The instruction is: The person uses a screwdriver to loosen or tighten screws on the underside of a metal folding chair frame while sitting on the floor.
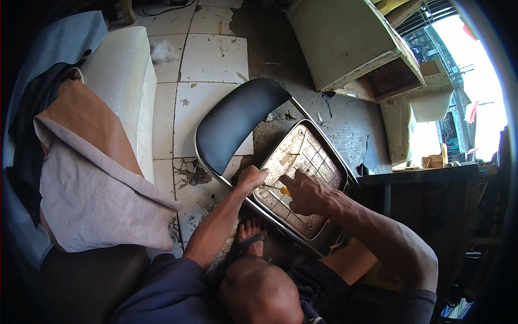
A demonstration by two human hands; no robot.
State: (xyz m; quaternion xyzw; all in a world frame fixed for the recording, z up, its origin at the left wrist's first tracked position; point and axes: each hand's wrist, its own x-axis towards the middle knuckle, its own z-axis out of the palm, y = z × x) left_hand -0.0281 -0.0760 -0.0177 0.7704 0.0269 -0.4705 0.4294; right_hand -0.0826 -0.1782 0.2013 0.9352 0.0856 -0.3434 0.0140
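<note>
- My left hand (pixel 250 178) is clenched on the metal rim of the chair frame (pixel 324 143), at the near left edge of the bare seat pan (pixel 302 162).
- My right hand (pixel 305 193) is wrapped around a screwdriver (pixel 276 188) with a yellow handle — only a bit of yellow shows past my fingers, and the thin shaft points left toward my other hand.
- The tip of the shaft sits at the rim just beside my left hand; I cannot tell whether it touches the metal.
- The seat pan is rusty and pale, with a grid of ribs pressed into it, and it tilts up toward me.
- The dark padded backrest (pixel 234 121) curves away on the far left side of the frame, still joined to the chrome tube.
- The chair lies on the floor (pixel 213 59) of cracked white tiles, with my foot in a sandal (pixel 251 235) just under the near edge of the frame.
- To my left lies a pile of fabric (pixel 91 178) — tan on top, grey beneath — beside a white cushion (pixel 121 75).
- Further off to the right stands an upturned, pale upholstered seat (pixel 345 38).
</note>
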